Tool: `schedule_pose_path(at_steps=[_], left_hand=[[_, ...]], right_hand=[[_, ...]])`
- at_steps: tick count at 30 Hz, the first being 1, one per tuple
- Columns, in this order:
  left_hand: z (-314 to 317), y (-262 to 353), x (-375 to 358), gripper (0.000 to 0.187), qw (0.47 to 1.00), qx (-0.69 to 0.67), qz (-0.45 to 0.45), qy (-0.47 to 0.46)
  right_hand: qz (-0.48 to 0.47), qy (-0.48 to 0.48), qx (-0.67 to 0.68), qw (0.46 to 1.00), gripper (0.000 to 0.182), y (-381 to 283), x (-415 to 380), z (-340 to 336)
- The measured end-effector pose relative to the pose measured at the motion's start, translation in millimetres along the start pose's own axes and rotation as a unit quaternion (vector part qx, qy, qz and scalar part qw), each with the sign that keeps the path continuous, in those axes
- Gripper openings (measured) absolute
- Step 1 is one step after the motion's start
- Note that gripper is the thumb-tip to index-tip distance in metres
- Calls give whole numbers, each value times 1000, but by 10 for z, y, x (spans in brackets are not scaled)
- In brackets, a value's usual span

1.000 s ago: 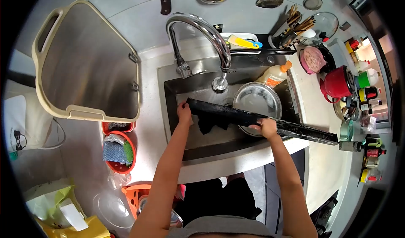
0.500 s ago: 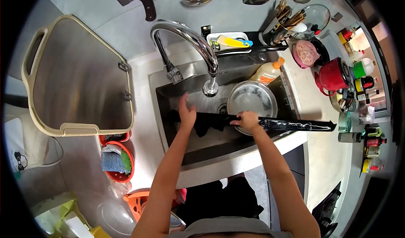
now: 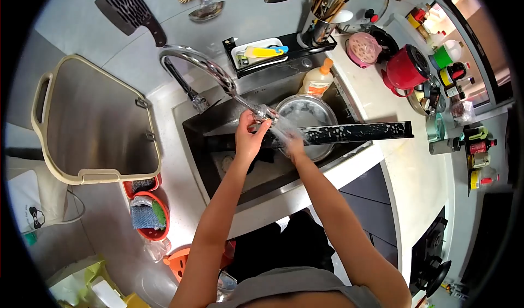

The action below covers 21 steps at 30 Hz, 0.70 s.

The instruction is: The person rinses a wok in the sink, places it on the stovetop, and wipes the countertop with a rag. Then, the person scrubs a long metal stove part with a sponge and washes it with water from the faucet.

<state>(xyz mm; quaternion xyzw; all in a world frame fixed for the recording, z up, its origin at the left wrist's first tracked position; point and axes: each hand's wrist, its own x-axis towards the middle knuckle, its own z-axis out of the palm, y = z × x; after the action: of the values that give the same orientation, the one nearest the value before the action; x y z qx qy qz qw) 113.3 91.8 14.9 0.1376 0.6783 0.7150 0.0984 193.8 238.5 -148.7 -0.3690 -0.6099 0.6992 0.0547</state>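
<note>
My left hand (image 3: 250, 140) is closed around the spray head (image 3: 266, 113) of the faucet (image 3: 210, 67), which has been pulled over the sink. Water streams from it toward my right hand (image 3: 296, 148). That hand grips a long black strip (image 3: 360, 132), flecked with white foam, lying across the sink (image 3: 248, 196) with its right end over the counter. Under the strip stands a round metal basin (image 3: 322, 110) with cloudy water in it. Something dark and cloth-like (image 3: 266, 155) shows below the strip, partly hidden by my left arm.
An orange-capped bottle (image 3: 317, 78) stands in the sink's back corner. Behind is a black rack (image 3: 297, 48) with a chopstick holder (image 3: 316, 30). A cutting board (image 3: 101, 122) leans at left, near an orange sponge basket (image 3: 162, 232). A red pot (image 3: 408, 67) sits on the right counter.
My left hand has risen from beside the strip and taken hold of the spray head; water now runs. Foam on the strip looks more broken up. The view has shifted.
</note>
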Motion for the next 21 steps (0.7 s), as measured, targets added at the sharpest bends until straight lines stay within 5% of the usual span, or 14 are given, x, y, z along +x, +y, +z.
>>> schedule_pose_path(at_steps=[1, 5, 8, 13, 16, 21], left_hand=[[48, -5, -5, 39, 1000, -16, -6, 7], [129, 74, -2, 33, 999, -37, -2, 24], [65, 105, 43, 27, 999, -25, -23, 19], [-119, 299, 89, 38, 971, 227, -16, 68], [-283, 231, 94, 39, 955, 285, 49, 67], [-105, 232, 83, 35, 990, 132, 9, 43]], right_hand=[[112, 47, 151, 981, 25, -215, -58, 27], [186, 34, 397, 898, 24, -175, 118, -136], [217, -12, 407, 887, 23, -59, 182, -204], [224, 20, 336, 915, 23, -263, -41, -186], [214, 6, 311, 926, 24, -244, -115, -204], [189, 22, 331, 924, 25, -268, -220, -238]])
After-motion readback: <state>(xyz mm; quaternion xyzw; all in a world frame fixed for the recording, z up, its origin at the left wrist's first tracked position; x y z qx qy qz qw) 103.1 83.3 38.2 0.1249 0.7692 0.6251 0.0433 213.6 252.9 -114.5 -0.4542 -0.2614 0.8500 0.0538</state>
